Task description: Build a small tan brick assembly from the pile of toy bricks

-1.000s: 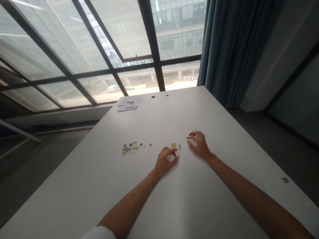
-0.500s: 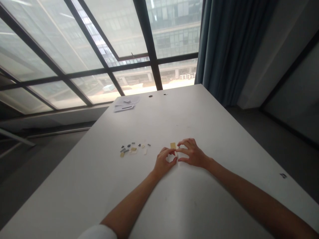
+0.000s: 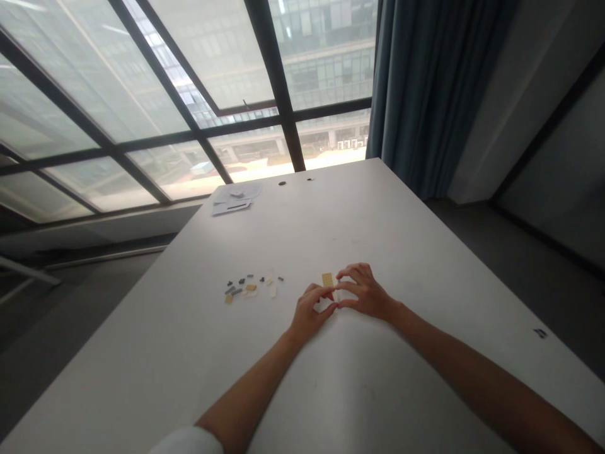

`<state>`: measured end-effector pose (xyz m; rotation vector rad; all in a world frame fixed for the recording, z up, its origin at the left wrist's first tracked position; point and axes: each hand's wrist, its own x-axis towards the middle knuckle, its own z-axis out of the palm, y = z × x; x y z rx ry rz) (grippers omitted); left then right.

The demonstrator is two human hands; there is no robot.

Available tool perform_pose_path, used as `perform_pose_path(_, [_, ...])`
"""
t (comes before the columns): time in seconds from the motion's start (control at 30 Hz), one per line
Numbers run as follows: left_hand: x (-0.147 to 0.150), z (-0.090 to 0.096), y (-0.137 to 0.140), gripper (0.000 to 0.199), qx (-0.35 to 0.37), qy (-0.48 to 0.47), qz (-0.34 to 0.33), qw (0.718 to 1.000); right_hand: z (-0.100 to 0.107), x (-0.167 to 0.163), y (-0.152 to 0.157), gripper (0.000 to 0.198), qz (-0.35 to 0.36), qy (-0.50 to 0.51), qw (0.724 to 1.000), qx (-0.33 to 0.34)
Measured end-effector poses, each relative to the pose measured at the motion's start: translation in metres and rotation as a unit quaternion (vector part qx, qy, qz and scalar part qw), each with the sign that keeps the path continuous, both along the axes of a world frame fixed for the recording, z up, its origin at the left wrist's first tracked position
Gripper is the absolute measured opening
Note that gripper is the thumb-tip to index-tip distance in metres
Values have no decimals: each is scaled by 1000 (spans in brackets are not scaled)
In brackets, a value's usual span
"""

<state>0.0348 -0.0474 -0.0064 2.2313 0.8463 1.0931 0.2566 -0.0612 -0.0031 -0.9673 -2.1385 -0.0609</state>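
A small white building brick sits between my two hands, mostly hidden by the fingertips. My left hand pinches it from the left, thumb below and index finger above. From the other side, my right hand closes its thumb and fingertips on the same piece, and the two thumbs nearly meet. Just beyond my left fingers lies a tan studded plate, flat on the table and partly covered by the hand.
Left of my hands, several loose bricks are scattered: a tan piece, a grey piece, a white piece. Papers lie at the far left of the white table. A small dark item rests near the right edge.
My right thumb has moved in to the white brick, closing the gap to my left thumb. The view has shifted slightly; the loose bricks stay put.
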Motion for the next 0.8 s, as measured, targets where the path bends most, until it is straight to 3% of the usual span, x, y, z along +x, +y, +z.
perform_pose_path(0.23, [-2, -8, 4, 30, -19, -11, -17, 1000, -3, -1, 1, 33, -1, 16, 1000, 8])
perform_pose_path(0.8, [-3, -4, 3, 33, -14, -4, -8, 1000, -4, 1, -2, 28, -12, 46, 999, -3])
